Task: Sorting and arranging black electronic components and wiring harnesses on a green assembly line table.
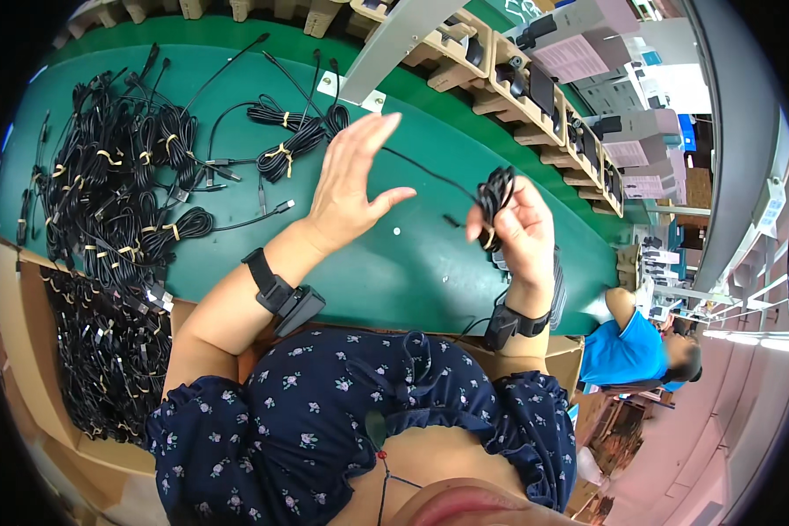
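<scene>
A black coiled cable (497, 195), bound with a tan tie, is pinched in the fingers of my right hand (526, 230). One loose strand runs from it leftward, passing behind my left hand (352, 171). That hand is raised above the table with its fingers stretched out and the thumb apart, holding nothing. Just left of it lie a few bundled cables (291, 147) with tan ties. A large heap of similar black cables (105, 167) covers the left part of the green table (386, 280).
An open cardboard box (35, 351) full of black cables stands at the lower left. Beyond the table, a row of pulp trays (526, 88) holds black devices, beside white boxes (579, 39). A metal post (394, 48) rises from the table. At right sits a person in blue (627, 351).
</scene>
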Tool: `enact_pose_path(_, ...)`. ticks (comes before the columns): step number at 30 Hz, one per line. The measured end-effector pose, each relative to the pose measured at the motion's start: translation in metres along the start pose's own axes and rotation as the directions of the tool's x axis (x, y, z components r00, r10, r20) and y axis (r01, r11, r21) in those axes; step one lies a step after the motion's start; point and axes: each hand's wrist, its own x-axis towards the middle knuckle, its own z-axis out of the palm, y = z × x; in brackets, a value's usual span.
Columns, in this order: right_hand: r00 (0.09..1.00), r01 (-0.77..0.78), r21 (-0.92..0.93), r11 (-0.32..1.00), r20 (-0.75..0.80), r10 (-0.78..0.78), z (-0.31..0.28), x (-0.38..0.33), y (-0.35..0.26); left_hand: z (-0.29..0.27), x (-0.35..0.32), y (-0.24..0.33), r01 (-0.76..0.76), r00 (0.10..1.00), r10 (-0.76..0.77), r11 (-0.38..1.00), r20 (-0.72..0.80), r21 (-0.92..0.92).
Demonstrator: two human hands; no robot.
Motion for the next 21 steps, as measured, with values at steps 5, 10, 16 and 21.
enact_pose_path(5, 0.991, -0.06, 0.063, 0.996, 0.125, 0.052, 0.009, 0.001, -0.002, 0.004, -0.015, -0.009, 0.088, 0.884, -0.067, 0.996, 0.463, -0.023)
enact_pose_path(10, 0.996, 0.087, -0.443, 0.892, 0.049, -0.073, 0.019, 0.013, 0.028, 0.006, -0.018, -0.003, 0.695, 0.716, -0.331, 0.421, 0.614, -0.583)
enact_pose_path(16, 0.984, -0.17, -0.384, 0.908, -0.123, 0.132, 0.026, 0.014, 0.05, 0.016, -0.03, -0.005, 0.697, 0.71, -0.3, 0.424, 0.637, -0.578)
enact_pose_path(21, 0.876, 0.314, -0.864, 0.393, 0.103, -0.472, 0.043, 0.03, 0.039, 0.01, -0.028, 0.002, 0.806, 0.592, -0.386, 0.274, 0.707, -0.525)
